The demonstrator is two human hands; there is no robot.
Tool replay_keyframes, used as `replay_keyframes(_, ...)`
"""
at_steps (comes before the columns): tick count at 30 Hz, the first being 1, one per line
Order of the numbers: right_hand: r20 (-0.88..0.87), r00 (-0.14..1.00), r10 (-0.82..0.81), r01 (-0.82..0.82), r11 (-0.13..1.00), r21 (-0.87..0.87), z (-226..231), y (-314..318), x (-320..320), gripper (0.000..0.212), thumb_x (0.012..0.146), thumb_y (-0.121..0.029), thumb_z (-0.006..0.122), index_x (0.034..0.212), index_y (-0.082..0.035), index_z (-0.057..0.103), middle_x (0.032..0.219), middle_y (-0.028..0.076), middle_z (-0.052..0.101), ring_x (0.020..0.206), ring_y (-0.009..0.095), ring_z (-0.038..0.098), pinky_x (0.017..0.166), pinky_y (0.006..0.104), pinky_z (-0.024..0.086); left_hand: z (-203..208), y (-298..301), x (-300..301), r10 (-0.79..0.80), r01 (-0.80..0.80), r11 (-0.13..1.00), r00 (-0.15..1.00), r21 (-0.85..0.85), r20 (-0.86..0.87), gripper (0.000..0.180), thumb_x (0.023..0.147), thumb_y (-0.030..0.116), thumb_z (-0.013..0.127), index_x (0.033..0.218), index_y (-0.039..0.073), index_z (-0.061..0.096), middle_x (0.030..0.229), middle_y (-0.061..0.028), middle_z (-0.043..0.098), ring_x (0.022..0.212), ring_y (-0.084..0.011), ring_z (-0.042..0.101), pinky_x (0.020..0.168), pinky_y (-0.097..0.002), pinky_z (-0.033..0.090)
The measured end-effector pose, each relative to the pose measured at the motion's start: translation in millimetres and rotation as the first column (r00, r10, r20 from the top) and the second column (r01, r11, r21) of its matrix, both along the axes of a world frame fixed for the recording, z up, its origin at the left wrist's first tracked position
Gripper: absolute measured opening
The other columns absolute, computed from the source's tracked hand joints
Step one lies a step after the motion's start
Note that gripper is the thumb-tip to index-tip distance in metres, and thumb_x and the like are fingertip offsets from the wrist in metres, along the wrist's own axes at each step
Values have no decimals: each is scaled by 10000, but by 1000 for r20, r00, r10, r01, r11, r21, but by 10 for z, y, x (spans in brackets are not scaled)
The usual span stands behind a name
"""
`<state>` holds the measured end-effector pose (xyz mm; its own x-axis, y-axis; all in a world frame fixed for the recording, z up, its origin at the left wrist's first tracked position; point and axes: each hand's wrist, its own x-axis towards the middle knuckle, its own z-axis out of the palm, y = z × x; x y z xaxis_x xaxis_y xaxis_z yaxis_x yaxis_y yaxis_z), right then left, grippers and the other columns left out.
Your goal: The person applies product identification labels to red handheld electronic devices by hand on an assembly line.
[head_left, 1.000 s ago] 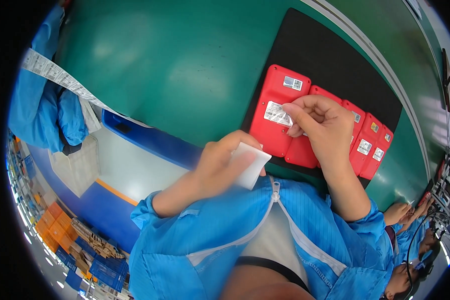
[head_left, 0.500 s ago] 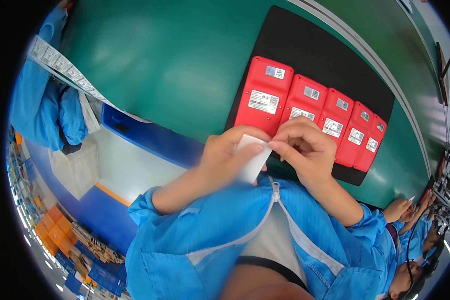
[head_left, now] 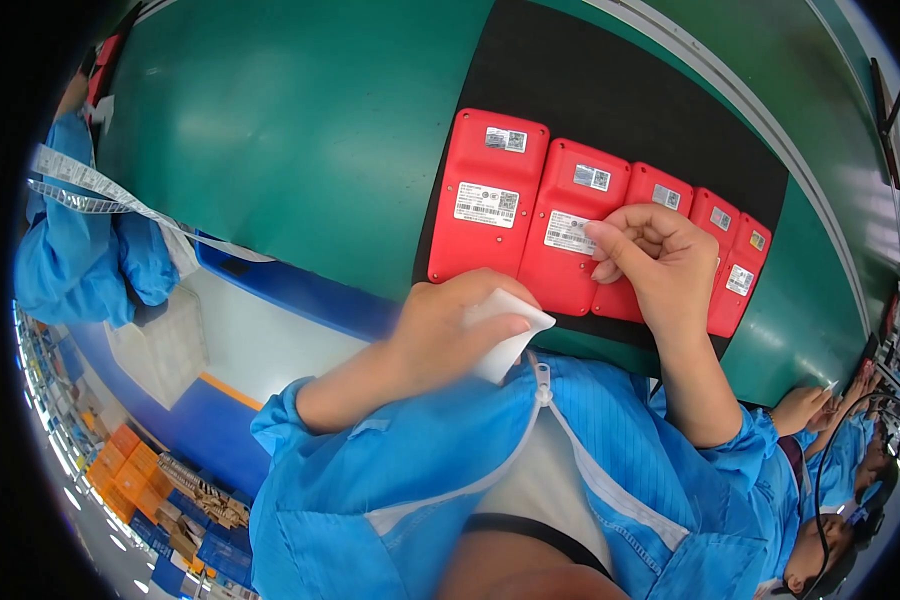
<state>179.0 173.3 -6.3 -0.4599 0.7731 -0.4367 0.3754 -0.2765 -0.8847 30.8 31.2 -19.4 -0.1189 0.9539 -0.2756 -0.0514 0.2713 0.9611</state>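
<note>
Near the centre, the left hand (head_left: 445, 325) grips a folded white piece (head_left: 508, 335), cloth or paper being hard to tell; part is covered by the thumb. Toward three o'clock, the right hand (head_left: 660, 260) has thumb and forefinger drawn together over the edge of a white label (head_left: 567, 233); whether they pinch or touch anything, I cannot tell. That label belongs to the second of five red cases (head_left: 555, 270), rowed from twelve to three o'clock on a black mat (head_left: 610, 85), whose far corner is cut off. The right hand hides much of the third case and the fourth's lower part. Toward ten o'clock, a label strip (head_left: 85, 175) crosses the green surface's (head_left: 300, 130) edge, its print illegible.
</note>
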Motion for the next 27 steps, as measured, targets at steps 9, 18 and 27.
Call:
replay_keyframes(9,52,998,44,-48,995,87,86,-32,-120,105,777,-58,660,780,29,600,618,56,599,538,88,590,481,186,476,140,-15,-73,44,-14,991,972,-129,231,123,844,108,570,937,28,569,755,-97,647,681,-137,643,596,-242,499)
replay_keyframes(18,-59,963,262,-244,946,212,161,-152,5,186,748,-125,711,809,-28,565,632,12,564,567,56,548,481,193,406,188,-6,44,119,-115,992,989,-51,84,136,855,115,563,917,-2,594,740,-89,644,651,-128,632,524,-243,510)
replay_keyframes(27,-400,916,-24,177,920,351,79,-237,321,52,774,1,645,805,23,610,749,87,628,652,125,612,562,211,491,210,90,295,34,25,976,962,-214,270,219,816,142,616,980,2,578,783,-107,646,641,-146,643,532,-255,520)
